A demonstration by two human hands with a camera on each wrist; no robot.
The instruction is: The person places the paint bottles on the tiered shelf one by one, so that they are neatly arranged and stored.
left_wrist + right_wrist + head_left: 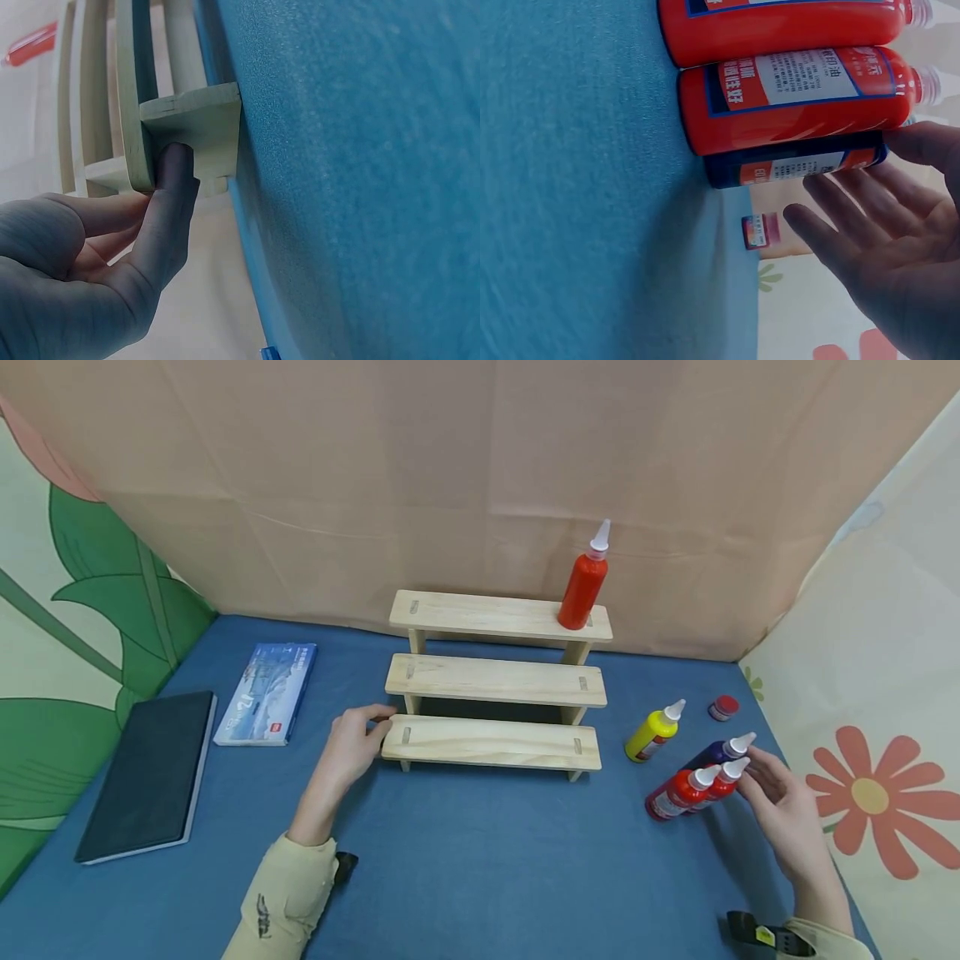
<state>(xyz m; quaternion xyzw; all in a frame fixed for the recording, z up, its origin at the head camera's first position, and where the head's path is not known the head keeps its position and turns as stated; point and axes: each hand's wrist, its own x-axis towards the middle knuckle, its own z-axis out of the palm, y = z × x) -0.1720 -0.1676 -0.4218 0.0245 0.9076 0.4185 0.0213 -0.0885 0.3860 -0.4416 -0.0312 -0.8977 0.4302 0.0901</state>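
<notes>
My left hand [356, 743] pinches the left end of the lowest step of a three-tier wooden stand [491, 742]; in the left wrist view a fingertip [175, 159] presses under the board. At the right, my right hand [783, 810] is beside a dark blue bottle [705, 754] with a white nozzle. In the right wrist view its fingers are extended and spread, the thumb by the bottle's shoulder; contact is hard to tell. Two red bottles [670, 795] stand against the blue one. A yellow bottle [651, 735] stands to their left.
A tall red-orange bottle [582, 592] stands on the top step's right end. Behind the bottles sits a small red-lidded jar [723, 707]. On the left lie a blue-and-white box [266, 695] and a dark notebook [148, 774]. A brown-covered wall [450, 485] closes the back.
</notes>
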